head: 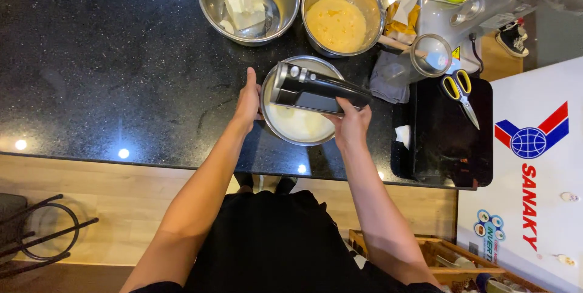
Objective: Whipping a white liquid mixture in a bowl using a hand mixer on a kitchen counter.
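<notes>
My right hand (pixel 351 124) grips the handle of a black and silver hand mixer (pixel 316 89), held over a steel bowl (pixel 271 120) of white cream. My left hand (pixel 248 100) presses flat against the left side of that bowl. The mixer's beaters are hidden under its body. The bowl stands on a black speckled counter (pixel 109 62) near its front edge.
Behind stand a steel bowl with white blocks (pixel 248 3) and a steel bowl of yellow batter (pixel 340 21). To the right lie a grey cloth (pixel 387 80), an empty glass jar (pixel 429 57) on its side, yellow-handled scissors (pixel 460 91) and a black appliance (pixel 452 135). A white chest appliance (pixel 534 165) stands far right.
</notes>
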